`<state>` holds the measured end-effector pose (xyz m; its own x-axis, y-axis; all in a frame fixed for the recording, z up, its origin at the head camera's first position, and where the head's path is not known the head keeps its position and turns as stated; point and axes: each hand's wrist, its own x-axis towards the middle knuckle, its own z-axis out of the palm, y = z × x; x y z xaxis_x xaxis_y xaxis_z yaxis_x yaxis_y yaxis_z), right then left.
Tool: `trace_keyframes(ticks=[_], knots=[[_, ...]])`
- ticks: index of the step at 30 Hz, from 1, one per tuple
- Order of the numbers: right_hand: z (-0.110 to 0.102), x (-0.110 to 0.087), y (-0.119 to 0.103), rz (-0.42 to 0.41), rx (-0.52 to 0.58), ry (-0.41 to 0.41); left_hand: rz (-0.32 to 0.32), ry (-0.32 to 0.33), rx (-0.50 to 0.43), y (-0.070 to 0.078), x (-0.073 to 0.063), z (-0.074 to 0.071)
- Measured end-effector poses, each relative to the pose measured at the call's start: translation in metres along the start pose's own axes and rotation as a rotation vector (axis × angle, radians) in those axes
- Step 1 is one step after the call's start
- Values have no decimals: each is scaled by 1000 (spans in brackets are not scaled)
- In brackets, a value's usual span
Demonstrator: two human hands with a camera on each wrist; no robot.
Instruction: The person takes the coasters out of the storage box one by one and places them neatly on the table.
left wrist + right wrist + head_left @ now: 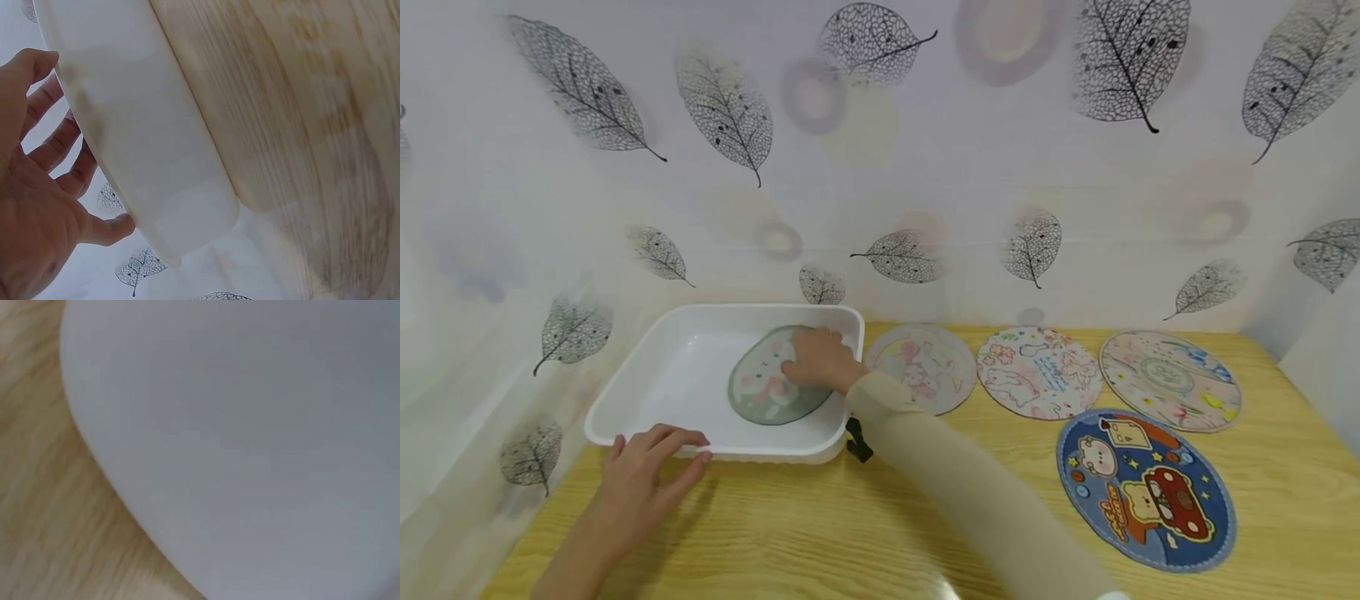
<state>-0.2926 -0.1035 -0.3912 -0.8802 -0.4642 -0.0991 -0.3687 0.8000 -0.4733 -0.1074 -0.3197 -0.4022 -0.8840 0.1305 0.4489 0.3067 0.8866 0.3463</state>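
Note:
A white plastic basin (658,392) stands on the wooden table at the left. My left hand (643,475) holds its near rim, the thumb (44,59) against the outer edge and the fingers reaching over the rim. Inside the basin's right part, my right hand (822,360) grips a green round mat (775,404) with a pale cartoon animal on it. The thumb lies on the mat's face, and the other fingertips are hidden. In the right wrist view, the basin's blurred white side (231,456) fills most of the picture and the right hand does not show.
Right of the basin lie a pale pink round mat (925,367), a white floral one (1037,372) and a beige floral one (1168,379). A blue cartoon mat (1090,492) lies nearer. A leaf-patterned cloth (947,167) rises behind the table (775,533).

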Motion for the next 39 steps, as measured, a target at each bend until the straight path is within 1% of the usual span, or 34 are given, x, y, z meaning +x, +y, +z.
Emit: trace_keyframes(ticks=[4, 7, 13, 22, 26, 30, 32, 34, 39], knots=[[0, -5, -3, 62, 27, -13, 7, 11, 19, 0, 0, 0], [0, -6, -5, 92, 24, -1, 5, 10, 26, 1, 0, -1], [3, -4, -3, 146, 76, 35, 6, 1, 4, 1, 0, 0], [2, -2, -2, 183, 88, 78, 12, 8, 16, 1, 1, 1], [2, -1, -3, 179, 132, 111, 7, 10, 23, 1, 1, 1], [2, -1, -2, 127, 189, 159, 6, 7, 14, 1, 1, 0], [2, -1, -2, 94, 198, 171, 3, 2, 11, 1, 1, 0], [2, -1, -2, 78, 182, 165, -2, -3, 12, 0, 1, 1], [0, -4, -6, 71, 115, 98, -9, -16, 4, -1, 1, 0]])
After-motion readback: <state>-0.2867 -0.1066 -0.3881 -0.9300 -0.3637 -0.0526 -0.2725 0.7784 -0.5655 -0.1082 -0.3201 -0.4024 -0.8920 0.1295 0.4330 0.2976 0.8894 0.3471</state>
